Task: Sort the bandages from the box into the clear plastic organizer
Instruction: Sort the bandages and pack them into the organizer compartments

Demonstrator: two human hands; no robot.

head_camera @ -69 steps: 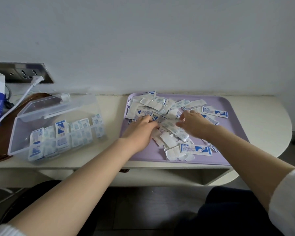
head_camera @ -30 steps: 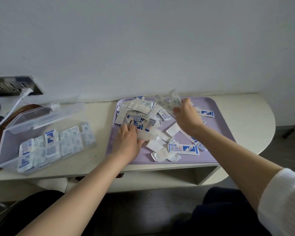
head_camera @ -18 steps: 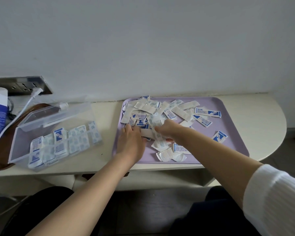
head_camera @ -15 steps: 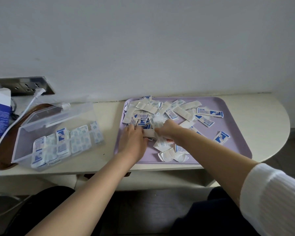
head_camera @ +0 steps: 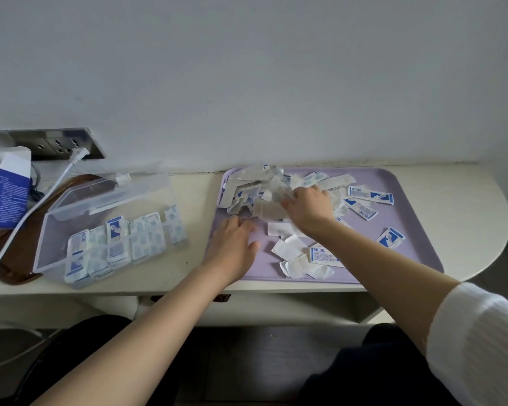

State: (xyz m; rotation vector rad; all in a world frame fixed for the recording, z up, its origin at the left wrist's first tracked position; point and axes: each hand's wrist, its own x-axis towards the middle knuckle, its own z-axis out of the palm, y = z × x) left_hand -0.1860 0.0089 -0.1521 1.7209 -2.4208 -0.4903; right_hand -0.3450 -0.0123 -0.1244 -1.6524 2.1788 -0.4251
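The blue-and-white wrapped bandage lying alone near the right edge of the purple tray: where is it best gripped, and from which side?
Probably pinch a short end of the blue-and-white wrapped bandage, coming from above with the right hand. It lies flat and alone on the purple tray, tilted, with bare tray around it, so an edge can be lifted without disturbing others.

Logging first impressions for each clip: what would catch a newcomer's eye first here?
A loose heap of bandages covers the far left of the lilac tray, with the right hand reaching into it and the left hand palm down on the tray's near left. Left of the tray stands the clear plastic organizer, lid open, with bandages already filed in its compartments.
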